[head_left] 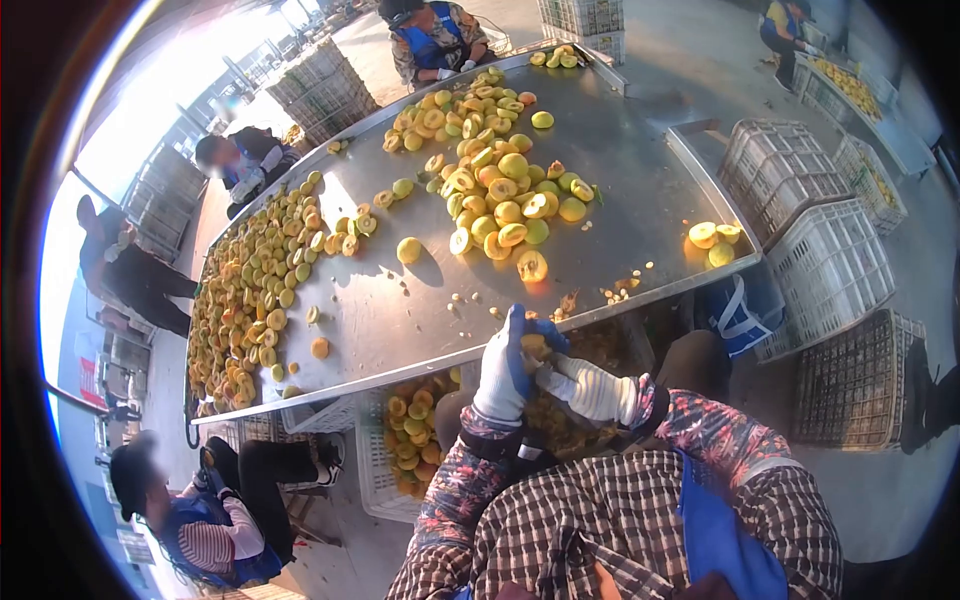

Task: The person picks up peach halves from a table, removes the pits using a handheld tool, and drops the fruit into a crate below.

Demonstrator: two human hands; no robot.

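Observation:
My left hand [506, 370], in a white and blue work glove, is closed around a piece of peach [536, 347] just off the near edge of the metal table. My right hand [592, 388], in a white knit glove, is closed with its fingertips against that fruit; whether it grips a small tool is hidden. Below both hands a container of brownish peach scraps [570, 425] is partly covered by my arms. Beyond my hands a heap of halved yellow-green peaches [500, 195] lies on the table. One cut peach half [532, 265] sits closest to my hands.
The metal table [400, 310] carries a larger heap of peach halves [235, 300] at left and a few at right [715, 243]. A white crate of peaches [410, 430] stands below. Stacked crates [830, 270] stand at right. Co-workers sit around, one at lower left [215, 520].

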